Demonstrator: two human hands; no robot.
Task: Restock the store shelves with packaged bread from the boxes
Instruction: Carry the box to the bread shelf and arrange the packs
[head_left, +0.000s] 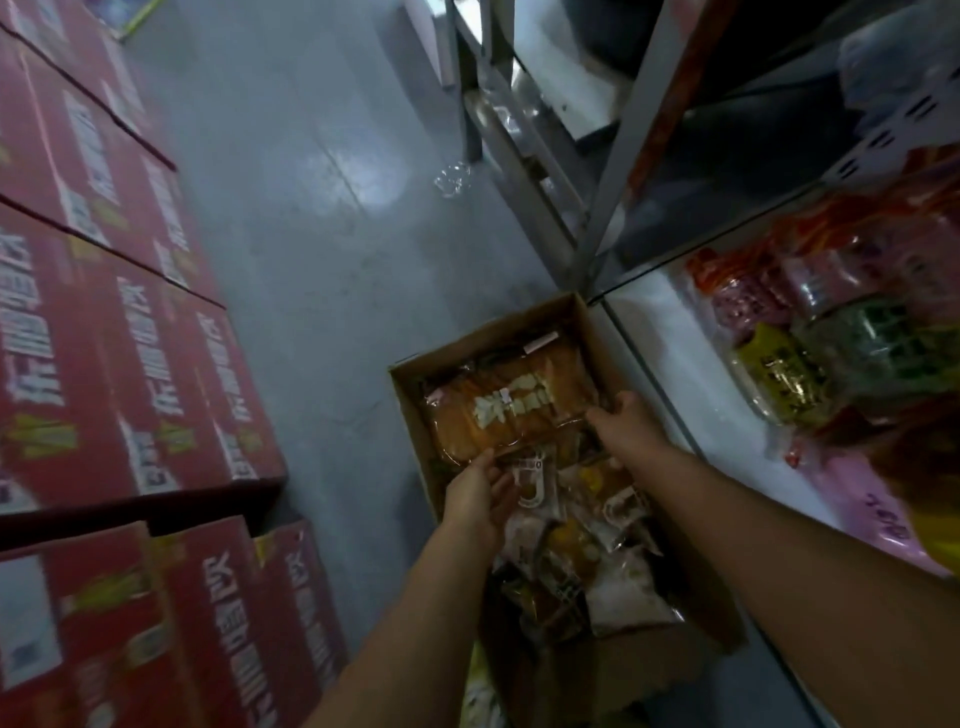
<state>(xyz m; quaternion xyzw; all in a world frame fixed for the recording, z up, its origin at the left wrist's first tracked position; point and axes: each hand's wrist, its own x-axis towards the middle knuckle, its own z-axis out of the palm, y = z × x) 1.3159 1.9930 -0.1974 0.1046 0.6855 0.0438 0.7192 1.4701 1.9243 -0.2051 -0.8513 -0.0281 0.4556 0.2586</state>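
Orange bread pack (511, 410) lies at far end of box (410, 405), over smaller packs (587, 545). Left hand (480, 501) holds its near edge, right hand (626, 418) grips its right side. Shelf (691, 358) w/ snack bags (831, 332) on right, red cartons (119, 332) on left.

Red cartons (104, 364) stacked at left carried large white Chinese characters along sides, too blurred to read. Bread package (511, 410) in far end of cardboard box (410, 415) bore white Chinese print, illegible. Small packet (532, 480) just nearer showed what looked like "0". Pink sheet (872, 519) on right shelf (727, 415) had dark handwriting, not legible.
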